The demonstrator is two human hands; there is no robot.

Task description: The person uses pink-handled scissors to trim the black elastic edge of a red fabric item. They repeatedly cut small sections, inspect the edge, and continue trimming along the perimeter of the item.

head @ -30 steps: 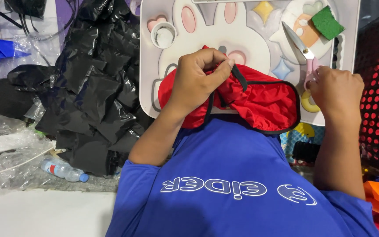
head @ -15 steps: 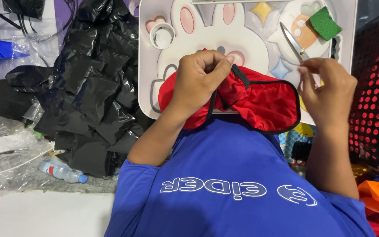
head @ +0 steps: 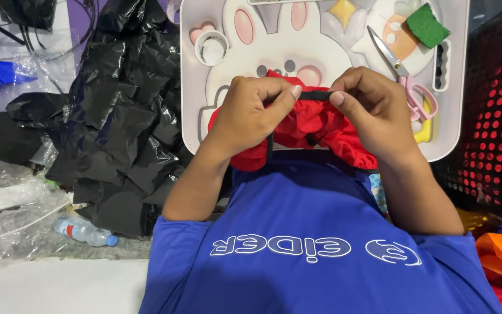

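A black strap (head: 315, 94) is pinched between the 2 hands, its long axis running left to right. The left hand (head: 251, 113) and right hand (head: 373, 110) are closed on opposite ends, equally near. The strap is sewn to a crumpled red garment (head: 312, 131), held over a white tray (head: 193, 116) beside scissors (head: 405, 72).

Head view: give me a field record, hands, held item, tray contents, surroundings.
left hand: pinches black strap of red fabric piece
right hand: pinches same strap, opposite end
tray: white, rabbit design
on tray: scissors with pink handles, green sponge, small white ring cup
left of tray: black plastic bags, plastic bottle
right: black perforated crate
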